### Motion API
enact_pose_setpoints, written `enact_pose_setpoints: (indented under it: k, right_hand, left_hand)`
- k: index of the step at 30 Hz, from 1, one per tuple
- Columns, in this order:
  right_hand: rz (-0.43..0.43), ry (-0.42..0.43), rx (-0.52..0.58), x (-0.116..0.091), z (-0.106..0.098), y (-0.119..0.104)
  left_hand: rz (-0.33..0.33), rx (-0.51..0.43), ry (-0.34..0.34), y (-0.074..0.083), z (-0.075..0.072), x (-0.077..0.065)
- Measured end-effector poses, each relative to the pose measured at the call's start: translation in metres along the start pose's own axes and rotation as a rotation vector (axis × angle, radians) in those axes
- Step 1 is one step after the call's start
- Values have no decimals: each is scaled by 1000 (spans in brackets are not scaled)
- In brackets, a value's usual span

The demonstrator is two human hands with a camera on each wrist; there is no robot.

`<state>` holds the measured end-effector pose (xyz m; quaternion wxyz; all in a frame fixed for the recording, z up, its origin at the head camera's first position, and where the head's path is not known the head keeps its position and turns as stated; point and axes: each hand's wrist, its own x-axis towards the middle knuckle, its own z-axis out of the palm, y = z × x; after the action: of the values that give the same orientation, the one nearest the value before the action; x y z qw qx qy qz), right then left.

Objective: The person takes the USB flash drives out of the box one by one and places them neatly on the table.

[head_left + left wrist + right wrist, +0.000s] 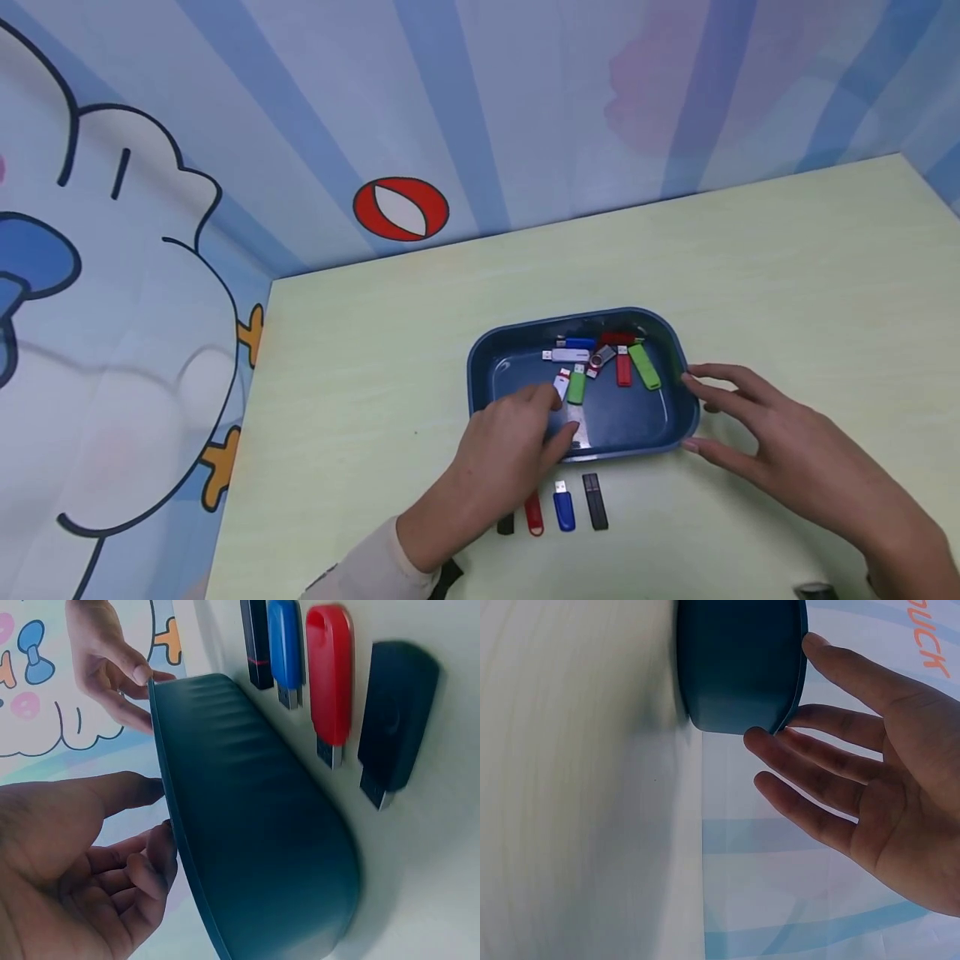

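USB sticks lie under and beside the left hand point(510, 437), which reaches over the near wall of a dark blue tray point(622, 429). Its thumb and index finger stand apart with nothing visible between them, the index tip just beside a white-and-red USB stick point(561, 384). The right hand point(780, 429) is spread at the tray's right end, fingertips touching the rim, well apart from the sticks.

At least eight sticks show in the tray, grouped towards its far side and middle: the white-and-red one, a green one point(576, 387), a lime-green one point(644, 367), a red one point(623, 368), a dark red one point(617, 338), a blue one point(579, 343), a pale lavender one point(568, 355) and a grey swivel one point(602, 357). The left hand may hide more.

Four others lie in a row on the worktop point(360, 375) near the tray's near wall: two black, one red and one blue, the leftmost black one partly covered by the left arm.
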<state>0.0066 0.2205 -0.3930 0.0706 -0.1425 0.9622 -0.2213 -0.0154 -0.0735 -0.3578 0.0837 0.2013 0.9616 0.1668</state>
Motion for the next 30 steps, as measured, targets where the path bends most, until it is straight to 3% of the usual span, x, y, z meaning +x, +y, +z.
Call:
enact_pose_setpoints:
  k: [19,30]
  right_hand:
    - [11,-4,-5,1,1,0]
    - [6,-1,-10,1,1,0]
  left_hand:
    - [11,125,-2,-13,3,24]
    - [6,155,-50,-19,6,36]
